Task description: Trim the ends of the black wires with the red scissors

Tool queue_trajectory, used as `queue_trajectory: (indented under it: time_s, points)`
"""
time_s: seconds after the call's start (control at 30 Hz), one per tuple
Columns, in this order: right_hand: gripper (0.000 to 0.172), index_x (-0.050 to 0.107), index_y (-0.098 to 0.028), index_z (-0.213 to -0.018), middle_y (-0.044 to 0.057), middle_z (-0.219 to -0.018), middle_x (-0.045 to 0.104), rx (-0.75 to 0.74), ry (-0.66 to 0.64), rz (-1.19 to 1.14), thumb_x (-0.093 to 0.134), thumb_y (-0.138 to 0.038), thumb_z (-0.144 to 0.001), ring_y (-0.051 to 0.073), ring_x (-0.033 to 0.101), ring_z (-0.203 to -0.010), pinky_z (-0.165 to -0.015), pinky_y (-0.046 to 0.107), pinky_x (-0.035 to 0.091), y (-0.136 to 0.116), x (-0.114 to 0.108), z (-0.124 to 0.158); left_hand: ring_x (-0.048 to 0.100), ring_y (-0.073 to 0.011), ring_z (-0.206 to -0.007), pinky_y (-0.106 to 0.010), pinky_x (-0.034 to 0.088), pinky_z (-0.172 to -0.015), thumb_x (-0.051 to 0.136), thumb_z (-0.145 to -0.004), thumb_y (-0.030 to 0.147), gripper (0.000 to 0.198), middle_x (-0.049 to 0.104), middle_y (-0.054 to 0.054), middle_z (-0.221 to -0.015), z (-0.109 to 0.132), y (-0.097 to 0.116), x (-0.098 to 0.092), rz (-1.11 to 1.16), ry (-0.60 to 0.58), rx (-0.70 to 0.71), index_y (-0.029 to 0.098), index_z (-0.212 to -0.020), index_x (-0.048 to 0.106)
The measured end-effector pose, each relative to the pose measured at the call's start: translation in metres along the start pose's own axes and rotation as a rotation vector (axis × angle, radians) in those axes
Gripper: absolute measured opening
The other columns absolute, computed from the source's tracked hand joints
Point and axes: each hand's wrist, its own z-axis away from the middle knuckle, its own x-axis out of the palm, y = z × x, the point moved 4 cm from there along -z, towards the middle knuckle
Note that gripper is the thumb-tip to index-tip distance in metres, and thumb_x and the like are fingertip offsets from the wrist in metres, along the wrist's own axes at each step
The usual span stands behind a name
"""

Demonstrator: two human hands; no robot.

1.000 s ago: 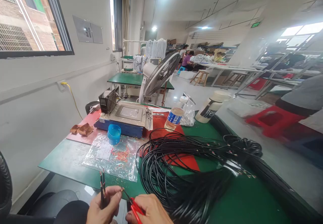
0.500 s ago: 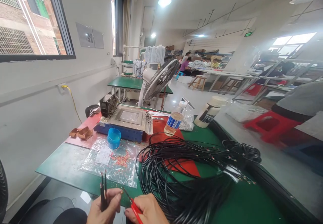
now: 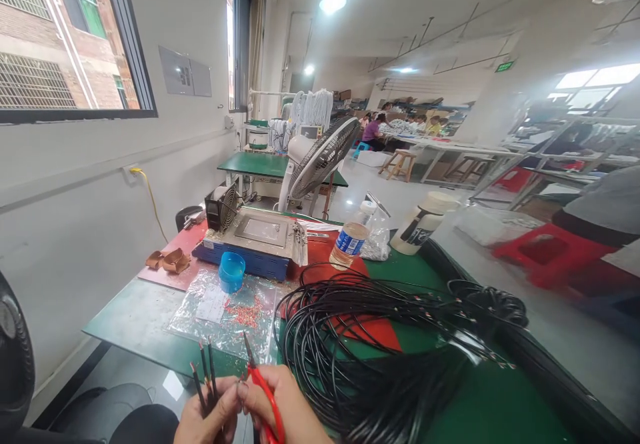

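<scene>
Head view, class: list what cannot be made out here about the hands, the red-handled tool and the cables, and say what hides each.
- Left hand: wrist cut off by the bottom edge; it holds thin cable ends.
- Right hand: lower part cut off by the bottom edge.
- Red-handled tool: handles partly hidden in the right hand; jaw type too small to tell.
- Black cable coil: single strands too tangled to follow.
- Water bottle: label too small to read.

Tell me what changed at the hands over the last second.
The right hand raised the red cutters, so their tip now stands up beside the wire ends held by the left hand. Three wire ends show now, fanned out, where two showed before. Both hands kept their grips and sit closer together. The black cable coil and the blue cup stayed put.
</scene>
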Motion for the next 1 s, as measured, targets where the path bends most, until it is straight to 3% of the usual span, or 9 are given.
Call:
queue_trajectory:
  time_s: [0.2, 0.33, 0.5, 0.63, 0.87, 1.0]
  points:
    - [0.048, 0.048, -0.013, -0.055, -0.008, -0.034, 0.039, 0.076, -0.019, -0.262, 0.057, -0.059, -0.069, 0.003, 0.029, -0.021, -0.021, 0.014, 0.018, 0.001, 0.004, -0.003, 0.023, -0.0014, -0.031, -0.021, 0.009, -0.036, 0.072, -0.051, 0.052, 0.042, 0.037, 0.006, -0.035, 0.005, 0.003, 0.008, 0.052, -0.015, -0.047, 0.013, -0.053, 0.058]
    - [0.044, 0.049, -0.012, -0.054, -0.005, -0.038, 0.044, 0.12, -0.022, -0.277, 0.063, -0.052, -0.067, 0.003, 0.033, -0.023, -0.02, 0.013, 0.018, 0.005, 0.004, -0.003, 0.022, -0.0004, -0.031, -0.02, 0.009, -0.036, 0.072, -0.052, 0.051, 0.041, 0.039, 0.006, -0.038, 0.007, 0.003, 0.009, 0.088, -0.045, -0.048, 0.013, -0.051, 0.055]
    - [0.042, 0.05, -0.011, -0.054, -0.005, -0.037, 0.043, 0.084, -0.04, -0.372, 0.064, -0.049, -0.068, 0.003, 0.037, -0.027, -0.027, 0.012, 0.025, 0.014, 0.006, -0.003, 0.024, -0.0005, -0.033, -0.02, 0.008, -0.037, 0.068, -0.062, 0.045, 0.034, 0.044, 0.003, -0.041, 0.002, -0.009, 0.006, 0.143, -0.138, -0.033, 0.013, -0.058, 0.058]
    - [0.041, 0.049, -0.012, -0.055, -0.006, -0.038, 0.044, 0.179, -0.008, -0.431, 0.066, -0.049, -0.064, 0.003, 0.035, -0.026, -0.025, 0.013, 0.023, 0.018, 0.008, -0.003, 0.026, -0.0005, -0.033, -0.021, 0.008, -0.036, 0.063, -0.068, 0.041, 0.031, 0.054, -0.002, -0.049, 0.001, -0.01, 0.008, 0.163, -0.232, 0.0, 0.012, -0.058, 0.058]
    - [0.047, 0.049, -0.013, -0.056, -0.006, -0.036, 0.042, 0.128, -0.018, -0.35, 0.06, -0.057, -0.068, 0.003, 0.032, -0.023, -0.02, 0.013, 0.019, 0.006, 0.01, 0.001, 0.023, -0.0002, -0.033, -0.02, 0.007, -0.036, 0.067, -0.064, 0.043, 0.033, 0.053, -0.001, -0.046, 0.007, -0.001, 0.009, 0.152, -0.164, 0.012, 0.013, -0.056, 0.056]
    - [0.048, 0.047, -0.013, -0.053, -0.006, -0.035, 0.042, 0.101, 0.004, -0.289, 0.064, -0.057, -0.063, 0.003, 0.032, -0.022, -0.021, 0.013, 0.018, 0.005, 0.011, 0.002, 0.022, -0.0011, -0.033, -0.021, 0.008, -0.038, 0.07, -0.059, 0.047, 0.037, 0.039, 0.006, -0.037, 0.01, 0.002, 0.008, 0.126, -0.083, 0.009, 0.014, -0.054, 0.055]
